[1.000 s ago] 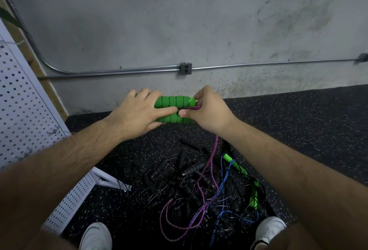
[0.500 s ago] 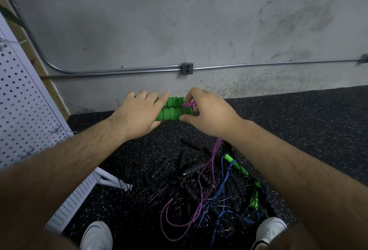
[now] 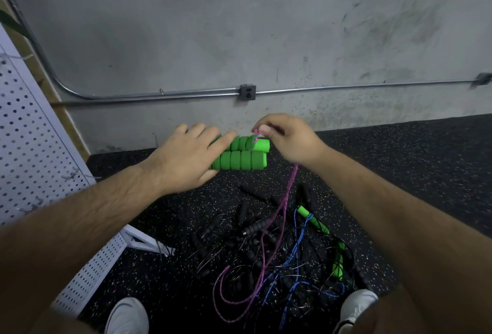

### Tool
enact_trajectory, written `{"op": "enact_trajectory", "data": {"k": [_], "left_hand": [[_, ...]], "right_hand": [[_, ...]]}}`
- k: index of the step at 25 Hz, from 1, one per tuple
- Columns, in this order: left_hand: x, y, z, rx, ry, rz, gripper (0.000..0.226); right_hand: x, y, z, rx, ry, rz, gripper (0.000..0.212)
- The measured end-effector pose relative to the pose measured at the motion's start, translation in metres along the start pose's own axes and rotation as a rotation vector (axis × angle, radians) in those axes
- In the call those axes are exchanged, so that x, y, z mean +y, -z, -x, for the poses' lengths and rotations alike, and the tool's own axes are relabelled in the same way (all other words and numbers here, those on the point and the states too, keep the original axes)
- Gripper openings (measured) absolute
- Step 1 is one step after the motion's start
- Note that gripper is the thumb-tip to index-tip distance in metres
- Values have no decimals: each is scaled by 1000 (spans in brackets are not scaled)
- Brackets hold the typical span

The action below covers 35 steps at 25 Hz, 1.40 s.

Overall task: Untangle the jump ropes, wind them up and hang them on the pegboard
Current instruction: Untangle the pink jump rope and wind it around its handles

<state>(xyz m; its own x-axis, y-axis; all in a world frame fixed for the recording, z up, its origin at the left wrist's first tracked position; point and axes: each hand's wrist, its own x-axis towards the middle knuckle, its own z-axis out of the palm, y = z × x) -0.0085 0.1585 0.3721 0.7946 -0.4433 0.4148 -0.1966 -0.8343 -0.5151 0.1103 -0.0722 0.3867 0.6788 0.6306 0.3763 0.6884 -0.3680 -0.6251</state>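
Note:
Two ribbed green foam handles [image 3: 241,155] lie side by side in the air, gripped by my left hand [image 3: 186,158], whose fingers wrap over their left half. My right hand [image 3: 287,139] pinches the pink rope [image 3: 283,208] at the handles' right end, where it crosses the upper handle. From there the pink rope hangs down to a loop on the floor. Below lies a tangled pile of jump ropes [image 3: 269,248] with black handles, blue cords and another green-handled rope [image 3: 315,223]. The white pegboard [image 3: 24,142] stands at the left.
A grey concrete wall with a metal conduit and outlet box [image 3: 247,92] runs behind. The floor is black speckled rubber [image 3: 415,163]. My two white shoes [image 3: 127,317] flank the pile. The pegboard's white foot [image 3: 143,243] juts toward the ropes.
My right hand has lifted from the handles' right end to above it, drawing the pink rope over the upper handle. More of the handles' right half shows now.

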Motion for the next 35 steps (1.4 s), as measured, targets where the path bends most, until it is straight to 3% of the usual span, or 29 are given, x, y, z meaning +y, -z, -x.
{"op": "enact_trajectory", "data": {"k": [2,4,8,13,17,22,27,31,35], "left_hand": [[1,4,-2,39,36,-6,91],[0,4,-3,4,99,-91,90],[-10,-4,-2,-167,182,-240,90],[-9,-18,1,-293,207,-243,85],[-4,-21,6,-346,152,-237,85],[20,-3,7,-313,-51,-202,87],[29,13,7,-149,-51,-146,94],[19,15,6,-104,18,-149,92],[5,13,1,-133,149,-184,92]], "right_hand": [[3,-23,10,-97,-176,-189,19],[-5,-49,23,-227,-280,-189,22],[-35,-75,33,-248,-201,-110,34],[-62,-46,37,-311,-127,75,35],[-65,-18,29,-261,-32,278,29],[-50,4,18,-195,69,458,24],[-16,11,11,-202,4,260,17],[5,-19,18,-142,-98,-54,17],[-10,-62,34,-273,-180,-120,25]]}}
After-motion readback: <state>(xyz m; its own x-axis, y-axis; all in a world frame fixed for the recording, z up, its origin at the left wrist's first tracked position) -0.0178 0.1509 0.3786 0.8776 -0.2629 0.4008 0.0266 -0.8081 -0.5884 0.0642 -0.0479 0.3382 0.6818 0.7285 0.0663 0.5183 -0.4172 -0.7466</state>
